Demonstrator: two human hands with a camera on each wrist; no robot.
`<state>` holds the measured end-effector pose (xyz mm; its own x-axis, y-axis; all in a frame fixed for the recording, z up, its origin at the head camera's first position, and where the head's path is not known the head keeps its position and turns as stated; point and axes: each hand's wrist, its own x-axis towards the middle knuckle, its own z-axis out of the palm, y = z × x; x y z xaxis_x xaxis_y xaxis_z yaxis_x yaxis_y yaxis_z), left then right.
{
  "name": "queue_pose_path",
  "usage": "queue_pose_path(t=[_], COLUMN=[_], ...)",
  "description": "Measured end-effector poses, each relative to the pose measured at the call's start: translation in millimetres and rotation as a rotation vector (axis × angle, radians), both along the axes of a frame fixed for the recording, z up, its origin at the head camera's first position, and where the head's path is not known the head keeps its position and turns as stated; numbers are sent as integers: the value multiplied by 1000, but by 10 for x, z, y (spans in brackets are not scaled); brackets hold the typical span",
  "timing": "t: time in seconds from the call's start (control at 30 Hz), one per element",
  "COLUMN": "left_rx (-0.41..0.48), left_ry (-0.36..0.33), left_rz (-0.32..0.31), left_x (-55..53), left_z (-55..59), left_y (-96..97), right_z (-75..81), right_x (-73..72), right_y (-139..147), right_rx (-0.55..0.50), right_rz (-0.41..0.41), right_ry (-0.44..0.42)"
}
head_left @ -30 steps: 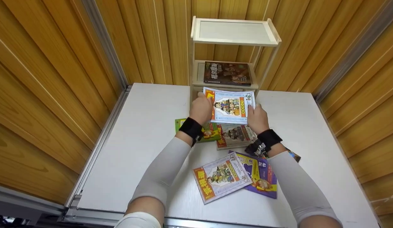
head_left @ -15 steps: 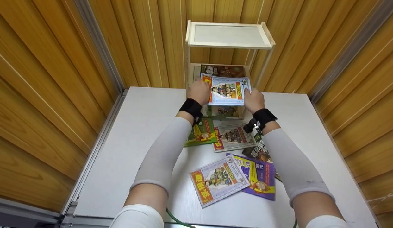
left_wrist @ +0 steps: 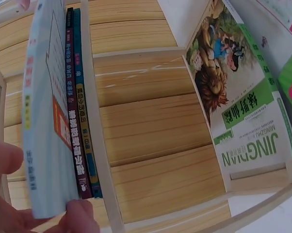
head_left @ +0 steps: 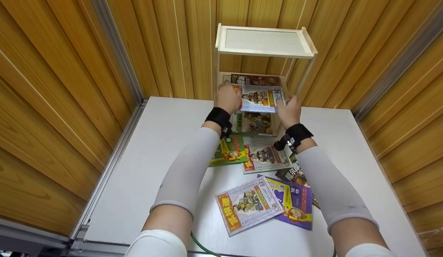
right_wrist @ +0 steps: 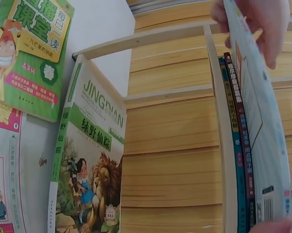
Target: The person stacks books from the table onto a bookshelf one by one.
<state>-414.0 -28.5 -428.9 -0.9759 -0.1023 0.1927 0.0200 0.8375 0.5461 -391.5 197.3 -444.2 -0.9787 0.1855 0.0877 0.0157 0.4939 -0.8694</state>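
Note:
A light blue comic book with cartoon figures on its cover is held by its two ends over the middle shelf of a small pale rack. My left hand grips its left end, thumb on the cover. At the right end my right hand pinches it. Beneath it lies a dark brown book, stacked on a teal-spined book in the left wrist view; the comic sits close over this stack. On the bottom shelf rests a green and white book with a lion picture.
On the white table in front of the rack lie a green book, a grey-covered comic, a dark book partly under my right arm, a purple book and a lilac comic overlapping it. Wood-panelled walls surround the table.
Both hands have carried the light blue comic forward, from in front of the rack to over the books on its middle shelf. The bottom-shelf book has come into sight; the grip is unchanged.

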Motion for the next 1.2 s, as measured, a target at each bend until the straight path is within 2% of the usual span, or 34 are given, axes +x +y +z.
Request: queue_pose_path(t=[0.17, 0.27, 0.4, 0.6, 0.7, 0.77, 0.87, 0.97, 1.07, 1.13, 1.2], left_rx=[101, 120, 120, 102, 44, -12, -139, -282, -370, -391, -400], left_ry=[8, 12, 31, 42, 58, 97, 206, 352, 449, 481, 482], left_rz=[-51, -75, -73, -79, -74, -72, -42, 45, 120, 114, 84], left_x=[-30, -34, -31, 3, 31, 64, 160, 319, 500, 612, 710], left_z=[17, 4, -25, -55, -62, -70, -107, -190, -312, -393, -466], left_y=[26, 31, 27, 29, 24, 14, 5, 3, 7, 6, 6], right_z=[-36, -70, -126, -214, -248, -262, -298, -372, -472, -538, -598], right_x=[-5, -13, -17, 40, 90, 135, 223, 344, 487, 575, 646], right_y=[-33, -24, 1, 33, 59, 76, 74, 36, 4, -6, -12], right_rx=[-104, -128, -119, -46, 20, 85, 217, 367, 457, 484, 493], right_rz=[2, 26, 68, 76, 51, 23, -25, -85, -113, -109, -84], right_ry=[65, 91, 129, 155, 176, 218, 322, 445, 538, 572, 591])
